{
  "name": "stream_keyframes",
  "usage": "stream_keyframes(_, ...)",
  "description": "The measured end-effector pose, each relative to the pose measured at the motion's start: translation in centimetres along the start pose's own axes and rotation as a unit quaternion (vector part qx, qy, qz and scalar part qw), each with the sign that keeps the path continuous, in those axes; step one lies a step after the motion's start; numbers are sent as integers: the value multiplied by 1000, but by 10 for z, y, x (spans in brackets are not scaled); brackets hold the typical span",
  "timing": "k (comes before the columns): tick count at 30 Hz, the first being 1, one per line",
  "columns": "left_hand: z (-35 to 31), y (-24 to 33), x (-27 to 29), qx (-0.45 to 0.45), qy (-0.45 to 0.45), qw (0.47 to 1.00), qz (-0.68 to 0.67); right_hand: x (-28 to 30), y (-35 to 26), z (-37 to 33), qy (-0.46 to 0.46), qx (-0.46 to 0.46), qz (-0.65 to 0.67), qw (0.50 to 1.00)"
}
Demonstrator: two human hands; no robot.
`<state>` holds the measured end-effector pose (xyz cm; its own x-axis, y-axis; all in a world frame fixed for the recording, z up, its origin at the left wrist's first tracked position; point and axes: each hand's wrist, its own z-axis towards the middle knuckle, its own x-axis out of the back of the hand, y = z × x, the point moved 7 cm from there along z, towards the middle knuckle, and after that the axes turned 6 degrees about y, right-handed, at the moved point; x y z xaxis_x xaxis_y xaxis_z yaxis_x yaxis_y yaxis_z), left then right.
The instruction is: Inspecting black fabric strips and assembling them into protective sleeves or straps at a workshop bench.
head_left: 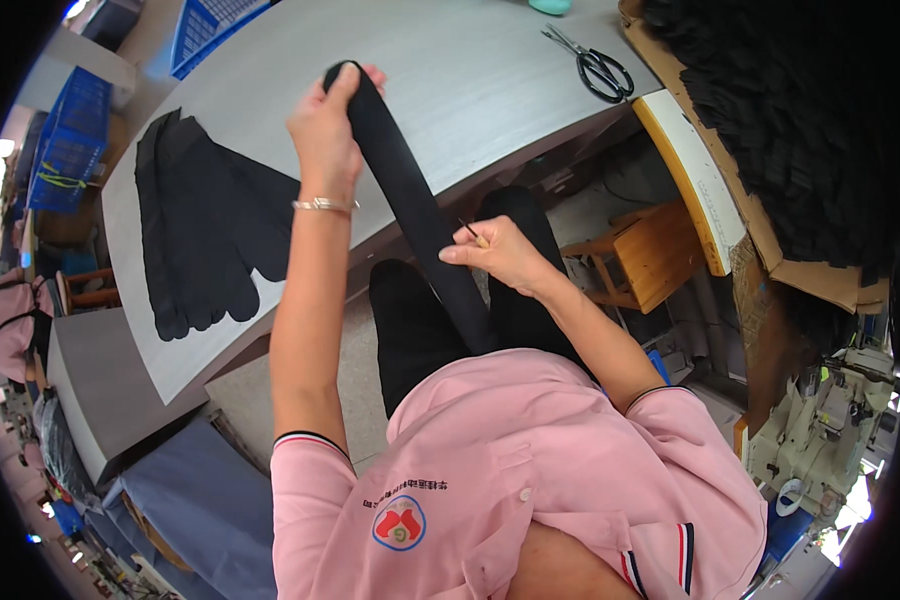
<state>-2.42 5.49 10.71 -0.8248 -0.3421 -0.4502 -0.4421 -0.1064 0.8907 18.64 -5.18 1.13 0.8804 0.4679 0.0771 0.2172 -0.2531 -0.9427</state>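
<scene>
A long narrow black fabric piece (402, 185), sock-like with a rounded upper end, stretches slantwise from above the table edge down to my lap. My left hand (332, 125) grips its far end, with the thumb on top and fingers behind. Lower down, my right hand (500, 252) is closed at the fabric's right edge. Between its fingers sits a small thin tool (478, 238) with a dark point and a pale yellowish end; its exact kind is too small to tell. On the table to the left lies a stack of similar black pieces (195, 230) with rounded near ends.
The grey table (450, 100) curves ahead of me, with black-handled scissors (600, 75) at its right. A large cardboard box (820, 285) of black fabric stands at the right, above a wooden stool (650, 258). Blue crates (75, 140) are at the far left.
</scene>
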Motion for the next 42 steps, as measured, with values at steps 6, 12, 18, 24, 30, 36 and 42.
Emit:
stream_keyframes(6,28,-5,49,-233,165,904,318,-3,31,9,23,-91,66,993)
stream_keyframes(12,-24,-86,10,-292,-33,643,708,-1,18,27,27,-90,95,991)
stream_keyframes(18,-21,-93,9,-299,-17,629,718,0,31,7,35,-108,116,987)
stream_keyframes(24,-18,-94,11,-294,-6,626,722,1,42,-53,13,-165,98,981)
stream_keyframes(30,-21,-90,5,-290,-9,640,711,-3,62,-81,9,-178,186,966)
stream_keyframes(36,-72,-59,14,-324,48,776,538,-2,58,-80,-17,-181,204,962)
stream_keyframes(42,-219,-89,34,-29,74,957,281,13,56,-67,8,-138,186,973)
